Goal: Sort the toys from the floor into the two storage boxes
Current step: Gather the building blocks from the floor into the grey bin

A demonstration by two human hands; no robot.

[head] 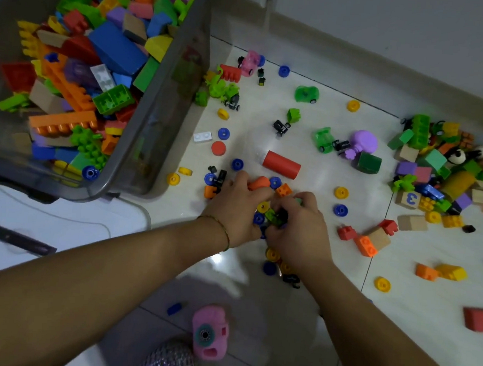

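On floor [257, 109], red cylinder [281, 164], axis left-right

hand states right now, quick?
Left hand: fingers curled round an orange piece.
Right hand: gripping small green and black pieces.

Floor [396, 322]: open lanes and blockers.
Grey box [166, 97] walls the far-left corner; block heap [441, 174] fills the right edge; cylinder [281, 164], wheels [341, 192] and small parts [273, 215] crowd round left hand [238, 208] and right hand [297, 229] at mid-floor. Bare tile: between right hand and orange bricks [367, 244]; a strip along the far edge; near-right, past the camera [209, 335].
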